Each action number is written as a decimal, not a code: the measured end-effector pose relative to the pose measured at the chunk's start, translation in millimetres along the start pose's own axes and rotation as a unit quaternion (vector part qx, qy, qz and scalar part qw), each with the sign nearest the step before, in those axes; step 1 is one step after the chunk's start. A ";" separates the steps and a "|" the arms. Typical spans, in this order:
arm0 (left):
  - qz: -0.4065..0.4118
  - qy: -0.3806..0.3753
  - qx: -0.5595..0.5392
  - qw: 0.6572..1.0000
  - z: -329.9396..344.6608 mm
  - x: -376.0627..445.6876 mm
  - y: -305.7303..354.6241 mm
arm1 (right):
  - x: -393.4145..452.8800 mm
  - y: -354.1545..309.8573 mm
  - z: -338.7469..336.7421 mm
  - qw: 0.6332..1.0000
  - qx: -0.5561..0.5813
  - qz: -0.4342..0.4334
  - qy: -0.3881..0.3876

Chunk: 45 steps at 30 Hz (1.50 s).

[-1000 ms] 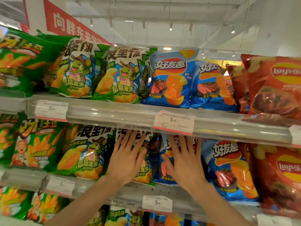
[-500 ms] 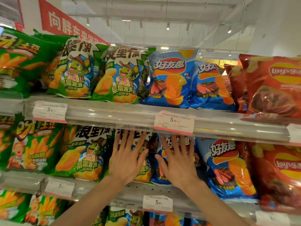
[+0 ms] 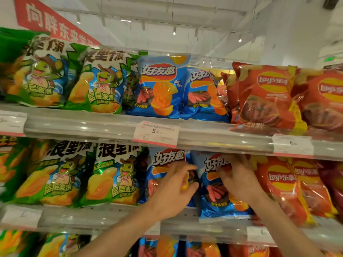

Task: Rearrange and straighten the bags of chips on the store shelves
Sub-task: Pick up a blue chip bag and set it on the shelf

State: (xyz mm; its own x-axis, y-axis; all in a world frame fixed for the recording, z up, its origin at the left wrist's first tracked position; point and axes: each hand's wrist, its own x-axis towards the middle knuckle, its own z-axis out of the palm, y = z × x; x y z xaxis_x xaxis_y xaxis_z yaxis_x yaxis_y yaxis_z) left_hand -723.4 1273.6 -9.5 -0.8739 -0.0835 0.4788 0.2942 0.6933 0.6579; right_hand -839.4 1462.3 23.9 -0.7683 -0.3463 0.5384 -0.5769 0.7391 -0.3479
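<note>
On the middle shelf stand two blue chip bags side by side. My left hand (image 3: 173, 190) grips the right edge of the left blue bag (image 3: 163, 162), thumb below and fingers on its front. My right hand (image 3: 236, 178) lies on the right blue bag (image 3: 216, 201) with its fingers curled over the upper front, near the logo. Left of them stand green chip bags (image 3: 115, 175), and red Lay's bags (image 3: 282, 184) stand to the right. Whether the right hand pinches the bag or only presses it I cannot tell.
The upper shelf (image 3: 92, 125) carries green, blue (image 3: 159, 88) and red bags (image 3: 267, 95), with a price tag (image 3: 156, 133) on its clear rail just above my hands. The middle shelf rail (image 3: 83, 217) runs under my forearms. More bags fill the lowest shelf.
Both hands have shifted right, from flat on a green and a blue bag to the two blue bags. Their fingers have curled. The view has also swung right and closer.
</note>
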 end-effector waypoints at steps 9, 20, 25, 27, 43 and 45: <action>-0.076 -0.025 -0.034 0.996 52.0 43.5 26.3 | -9.2 38.5 11.4 0.977 0.180 0.071 -0.085; -0.102 0.052 -0.129 0.985 71.0 51.3 23.8 | -24.1 36.7 14.4 0.947 0.315 0.063 0.017; -0.059 0.072 -0.104 0.990 72.1 52.7 26.4 | -30.5 30.1 15.2 0.954 0.291 0.062 0.031; -0.049 0.061 -0.110 0.991 71.2 55.1 25.8 | -28.5 26.7 17.6 0.959 0.273 0.065 0.027; 0.076 0.134 0.372 0.915 -5.2 15.2 -25.9 | -23.6 5.1 34.7 0.993 -0.063 -0.046 0.092; 0.043 0.118 0.417 0.900 -7.0 11.8 -40.0 | -21.7 -1.5 46.0 0.992 -0.099 -0.043 0.072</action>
State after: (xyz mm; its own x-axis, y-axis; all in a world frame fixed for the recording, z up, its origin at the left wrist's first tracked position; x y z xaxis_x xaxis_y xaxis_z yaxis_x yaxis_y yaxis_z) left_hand -742.7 1239.8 -26.1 -0.7259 -0.0860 0.6824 -0.1221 0.9925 -0.0047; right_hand -834.6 1442.1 -22.6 -0.6629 -0.3373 0.6684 -0.5614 0.8146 -0.1458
